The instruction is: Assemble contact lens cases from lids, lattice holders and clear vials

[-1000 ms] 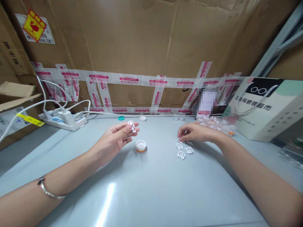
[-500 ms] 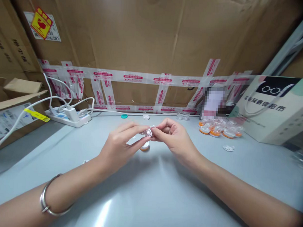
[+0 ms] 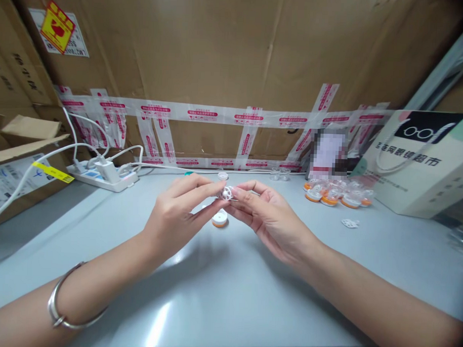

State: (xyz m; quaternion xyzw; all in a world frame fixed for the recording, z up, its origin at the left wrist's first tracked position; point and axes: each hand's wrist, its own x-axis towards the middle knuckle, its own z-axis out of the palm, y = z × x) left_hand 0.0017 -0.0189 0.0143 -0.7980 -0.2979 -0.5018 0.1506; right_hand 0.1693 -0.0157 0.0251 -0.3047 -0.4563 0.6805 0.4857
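Between the fingertips of both hands is a small white openwork plastic piece (image 3: 226, 193), held above the table. My left hand (image 3: 183, 202) pinches it from the left, thumb below and fingers above. From the right, my right hand (image 3: 264, 210) grips its other edge with thumb and fingers. Fingertips cover part of the piece. Just beneath the hands, a round white cup with an orange base (image 3: 220, 218) stands on the grey table (image 3: 219, 304). Behind them lie a white disc (image 3: 223, 176) and a green disc, the latter mostly hidden by my left hand.
Several orange-and-white pieces with clear tops (image 3: 337, 192) cluster at the right, near a flat white part (image 3: 350, 223). A paper bag (image 3: 417, 165) stands behind. Clear cups (image 3: 280, 174) sit at the back. A power strip (image 3: 102, 175) with white cables lies left, beside an open carton (image 3: 22, 171).
The hands have risen slightly with the white piece, which has turned its openwork face more into view. More of the white cup shows below. The camera view has shifted a little.
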